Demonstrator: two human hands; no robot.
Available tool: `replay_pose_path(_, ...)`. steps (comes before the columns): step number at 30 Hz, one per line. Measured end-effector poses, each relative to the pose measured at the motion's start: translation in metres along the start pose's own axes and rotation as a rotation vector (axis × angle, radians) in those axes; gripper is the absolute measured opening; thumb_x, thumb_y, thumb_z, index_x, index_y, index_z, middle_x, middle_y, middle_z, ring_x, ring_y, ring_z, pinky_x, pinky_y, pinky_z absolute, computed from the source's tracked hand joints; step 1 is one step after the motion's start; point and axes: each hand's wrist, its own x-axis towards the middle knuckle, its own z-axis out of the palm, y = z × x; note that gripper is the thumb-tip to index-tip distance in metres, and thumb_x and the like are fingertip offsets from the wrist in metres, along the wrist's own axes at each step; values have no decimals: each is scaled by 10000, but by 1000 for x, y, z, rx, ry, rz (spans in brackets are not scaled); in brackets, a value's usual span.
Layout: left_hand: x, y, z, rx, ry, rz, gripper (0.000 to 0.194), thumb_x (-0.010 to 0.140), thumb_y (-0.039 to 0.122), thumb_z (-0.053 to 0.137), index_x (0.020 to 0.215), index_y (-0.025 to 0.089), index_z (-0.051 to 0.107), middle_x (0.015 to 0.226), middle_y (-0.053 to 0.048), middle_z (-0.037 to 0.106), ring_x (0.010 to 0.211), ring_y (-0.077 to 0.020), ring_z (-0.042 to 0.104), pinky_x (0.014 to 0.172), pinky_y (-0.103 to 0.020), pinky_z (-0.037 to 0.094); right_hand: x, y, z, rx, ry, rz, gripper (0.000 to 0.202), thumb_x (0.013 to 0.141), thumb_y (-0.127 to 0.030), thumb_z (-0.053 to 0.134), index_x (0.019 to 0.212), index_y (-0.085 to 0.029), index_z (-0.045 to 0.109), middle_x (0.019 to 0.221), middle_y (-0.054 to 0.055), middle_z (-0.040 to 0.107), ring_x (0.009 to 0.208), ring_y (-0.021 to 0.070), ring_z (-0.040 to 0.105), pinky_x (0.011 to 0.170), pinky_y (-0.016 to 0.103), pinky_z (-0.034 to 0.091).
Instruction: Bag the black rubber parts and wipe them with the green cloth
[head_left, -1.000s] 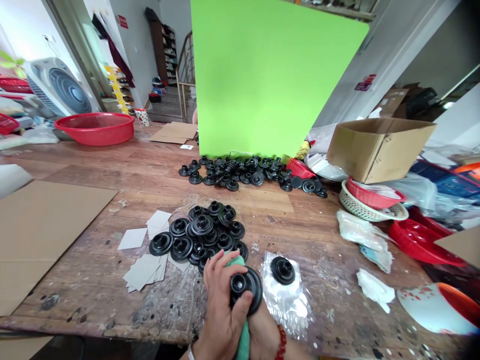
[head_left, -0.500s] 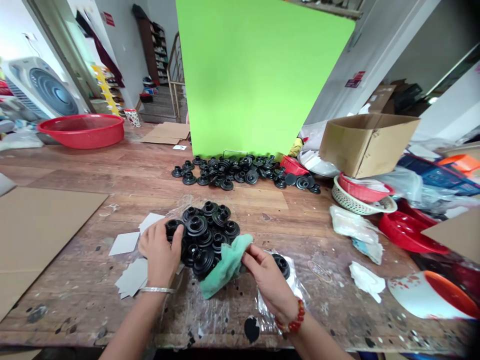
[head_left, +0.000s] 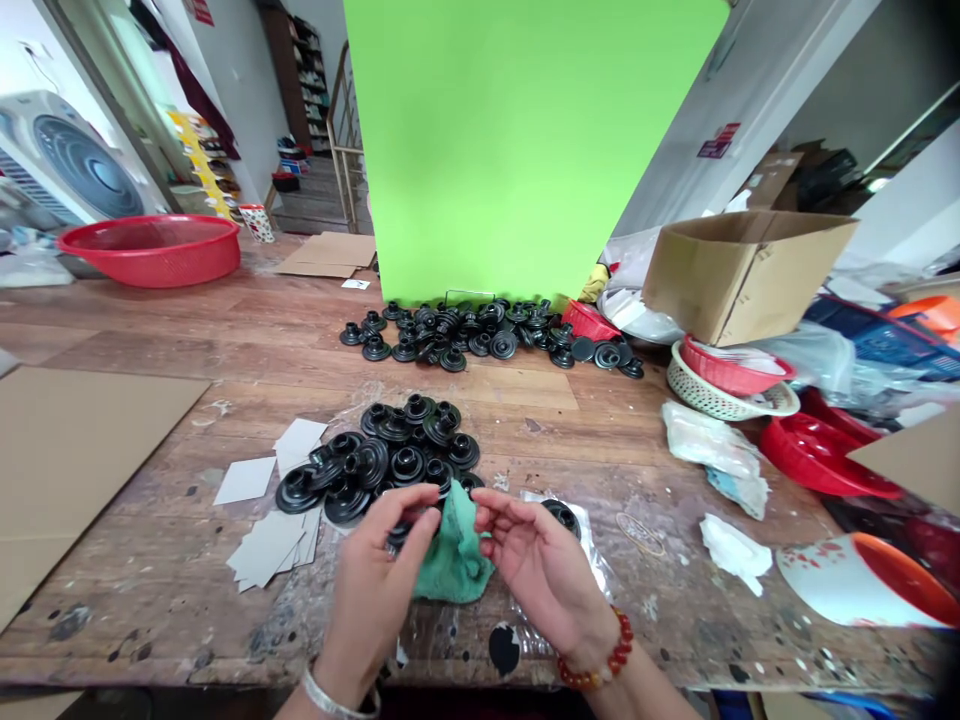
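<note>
A pile of black round parts (head_left: 405, 460) lies on the wooden table in front of me. My left hand (head_left: 386, 560) is at the pile's near edge, its fingers curved round a black part (head_left: 401, 530) that is mostly hidden. Just right of it, a green cloth (head_left: 454, 560) stands bunched up with its peak between my two hands. My right hand (head_left: 536, 560) has its palm turned up and its fingers loosely curled beside the cloth, apart from one another. To its right, one black part (head_left: 561, 518) rests on clear plastic wrap.
More black parts (head_left: 465, 335) lie before a green board (head_left: 510, 140). White cards (head_left: 270, 545) and cardboard (head_left: 82, 440) are on the left. Baskets (head_left: 720, 395), a cardboard box (head_left: 735, 285) and a white-and-orange container (head_left: 847, 580) stand on the right.
My left hand has moved right, from the pile's left side to the cloth. The cloth has gone from stretched out to bunched up, and my right hand has turned palm up.
</note>
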Motion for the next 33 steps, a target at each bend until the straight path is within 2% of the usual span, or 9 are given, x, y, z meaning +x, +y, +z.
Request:
replay_pose_path(3,-9,8,15,-281,-163,-193,330,826,421,630,1087,220,659,1084,-61,697,963,-201,647,860,-321,514,-3,7,4,3,-47,24,300,784,-271,590,963,-83,742,850,81,654,838,170,551,747,289,417)
replay_pose_path(8,-9,9,20,-515,-162,-380,333,761,381,719,1023,177,695,938,-50,745,861,-168,667,815,-266,528,-7,18,5,-235,-81,-158,259,790,-220,558,924,-145,766,881,69,666,880,184,532,837,309,396)
replay_pose_path(12,-9,9,18,-585,-147,-402,278,758,332,733,993,186,715,945,-38,750,874,-156,669,824,-242,523,-8,19,6,-352,-94,-210,268,788,-211,538,912,-200,776,877,49,670,873,187,525,853,312,381)
replay_pose_path(17,-11,9,18,-608,-147,-413,252,763,321,729,982,197,724,951,-38,749,892,-163,666,840,-255,517,-7,19,6,-342,-101,-202,285,793,-201,524,922,-225,778,885,46,672,872,189,521,856,318,378)
replay_pose_path(21,-12,7,18,-612,-155,-430,269,763,328,727,995,190,722,952,-43,746,881,-163,658,833,-262,509,-6,20,6,-302,-104,-191,278,792,-193,531,918,-203,778,854,50,661,858,181,520,838,306,386)
replay_pose_path(24,-13,4,19,-631,-156,-458,278,766,338,726,1007,199,719,966,-32,746,913,-154,645,859,-252,489,-6,17,6,-223,-104,-119,265,785,-212,548,912,-151,774,732,46,610,747,158,504,729,286,397)
replay_pose_path(28,-14,2,19,-647,-156,-485,285,771,340,720,1016,194,718,1007,-37,741,989,-172,630,921,-276,460,-7,14,7,-36,-118,104,282,762,-249,577,919,-94,754,638,14,519,596,116,447,558,252,350)
replay_pose_path(33,-12,3,23,-639,-136,-497,284,760,348,726,990,182,722,1006,-46,739,989,-187,633,928,-298,460,-5,13,4,26,-119,160,290,767,-245,578,944,-80,738,639,12,518,577,107,443,542,247,346)
